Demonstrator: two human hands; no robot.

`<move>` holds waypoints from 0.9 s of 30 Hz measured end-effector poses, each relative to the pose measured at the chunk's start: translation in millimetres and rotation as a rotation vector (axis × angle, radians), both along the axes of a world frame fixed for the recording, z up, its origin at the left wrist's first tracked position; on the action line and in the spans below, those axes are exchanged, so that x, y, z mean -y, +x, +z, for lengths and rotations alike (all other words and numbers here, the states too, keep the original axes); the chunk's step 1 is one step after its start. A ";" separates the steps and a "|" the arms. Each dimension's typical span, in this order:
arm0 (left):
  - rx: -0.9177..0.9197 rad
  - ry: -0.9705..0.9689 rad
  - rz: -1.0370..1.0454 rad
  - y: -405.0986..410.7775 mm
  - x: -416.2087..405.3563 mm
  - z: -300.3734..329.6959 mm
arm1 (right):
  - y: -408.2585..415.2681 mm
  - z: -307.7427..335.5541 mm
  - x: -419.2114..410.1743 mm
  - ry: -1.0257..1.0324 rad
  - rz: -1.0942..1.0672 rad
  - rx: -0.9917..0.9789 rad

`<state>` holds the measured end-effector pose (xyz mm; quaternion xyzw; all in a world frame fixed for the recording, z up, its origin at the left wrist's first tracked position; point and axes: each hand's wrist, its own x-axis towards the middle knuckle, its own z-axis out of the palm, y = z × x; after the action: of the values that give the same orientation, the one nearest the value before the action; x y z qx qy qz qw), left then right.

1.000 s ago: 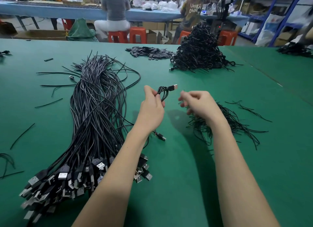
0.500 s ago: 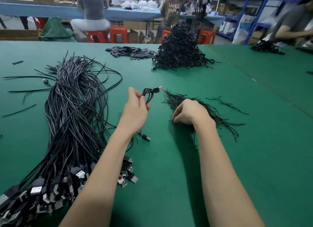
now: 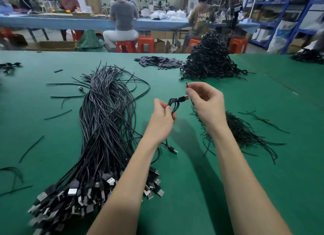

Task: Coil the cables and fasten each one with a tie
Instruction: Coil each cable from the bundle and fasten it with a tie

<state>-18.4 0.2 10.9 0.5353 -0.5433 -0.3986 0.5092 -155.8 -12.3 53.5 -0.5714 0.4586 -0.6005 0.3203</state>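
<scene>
Hands have changed places since half a second ago: the right hand (image 3: 207,105), then down on the heap of ties (image 3: 243,131), is now raised with its fingers (image 3: 190,91) pinching a single tie (image 3: 186,85), while the left hand (image 3: 162,118) still grips the coiled cable (image 3: 173,104) above the counter (image 3: 192,191). Uncoiled cables (image 3: 105,122) lie in a long bundle to the left, a mound of finished coils (image 3: 210,59) sits farther back, and people sit on red stools (image 3: 145,44) at a blue bench beyond.
</scene>
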 end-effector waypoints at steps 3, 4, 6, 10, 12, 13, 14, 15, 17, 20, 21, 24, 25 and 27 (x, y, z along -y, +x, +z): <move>-0.020 0.013 0.002 1.4 0.4 -0.1 | 4.8 3.0 -1.2 0.006 0.049 0.101; -0.031 0.013 0.003 1.3 0.5 0.0 | 6.4 3.8 -2.4 0.012 0.077 0.138; -0.062 0.011 0.008 0.8 0.7 0.2 | 10.6 4.4 -4.3 0.033 0.137 0.217; -0.159 0.042 0.021 -0.2 2.9 0.7 | 20.5 -2.4 -4.0 0.008 0.082 0.034; -0.234 0.041 0.029 0.8 4.1 2.5 | 23.2 -7.6 -4.5 -0.041 0.039 -0.172; -0.259 0.037 0.033 1.9 4.5 3.4 | 23.8 -9.5 -5.5 -0.063 0.034 -0.243; -0.271 0.034 0.038 3.2 4.9 4.1 | 23.6 -11.0 -6.7 -0.080 0.036 -0.288; -0.274 0.035 0.042 4.6 4.8 5.1 | 23.1 -11.8 -7.3 -0.091 0.038 -0.316; -0.256 0.034 0.037 6.2 4.0 6.7 | 21.9 -11.8 -7.4 -0.106 0.031 -0.356; -0.173 0.018 0.016 6.5 2.2 12.8 | 18.9 -10.9 -5.3 -0.101 0.026 -0.374; -0.128 0.009 0.015 6.3 1.3 14.7 | 18.0 -10.9 -5.2 -0.089 0.030 -0.370; 0.036 -0.060 0.049 4.4 -3.2 16.0 | 16.3 -10.6 -5.9 -0.063 0.036 -0.365; 0.084 -0.091 0.081 4.0 -5.0 15.1 | 15.4 -9.9 -6.1 -0.049 0.046 -0.360; 0.158 -0.147 0.168 4.2 -7.3 14.9 | 12.7 -8.8 -6.2 -0.005 0.115 -0.341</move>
<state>-14.2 7.5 25.8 0.5698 -0.5628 -0.2704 0.5343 -143.1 -6.1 44.7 -0.6910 0.4713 -0.4768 0.2702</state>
